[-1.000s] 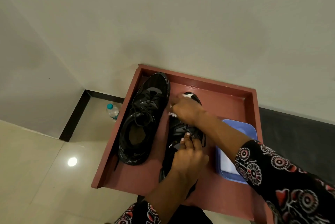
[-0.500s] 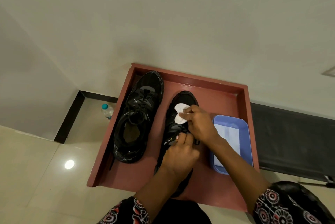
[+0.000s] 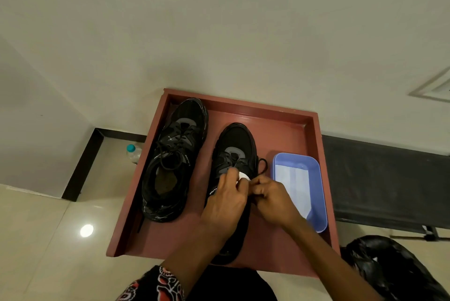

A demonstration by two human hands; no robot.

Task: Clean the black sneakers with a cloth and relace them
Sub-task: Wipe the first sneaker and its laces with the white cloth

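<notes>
Two black sneakers stand on a reddish-brown tray table (image 3: 289, 127). The left sneaker (image 3: 175, 157) is laced and stands free. Both my hands are on the middle of the right sneaker (image 3: 237, 144). My left hand (image 3: 225, 203) rests over its tongue and side, fingers curled at the laces. My right hand (image 3: 270, 199) pinches a small white cloth pad (image 3: 244, 176) that shows between the two hands. A black lace loop (image 3: 262, 165) sticks out on the shoe's right side.
A blue plastic tub (image 3: 316, 178) with a white cloth in it stands on the tray right of the shoe. A water bottle (image 3: 133, 153) stands on the floor left of the tray. A black bag (image 3: 394, 269) lies at the lower right. The wall is just behind the tray.
My right hand has pulled the white pad back from the toe to the lace area, close to my left hand. The view has shifted so the tray sits lower and more central.
</notes>
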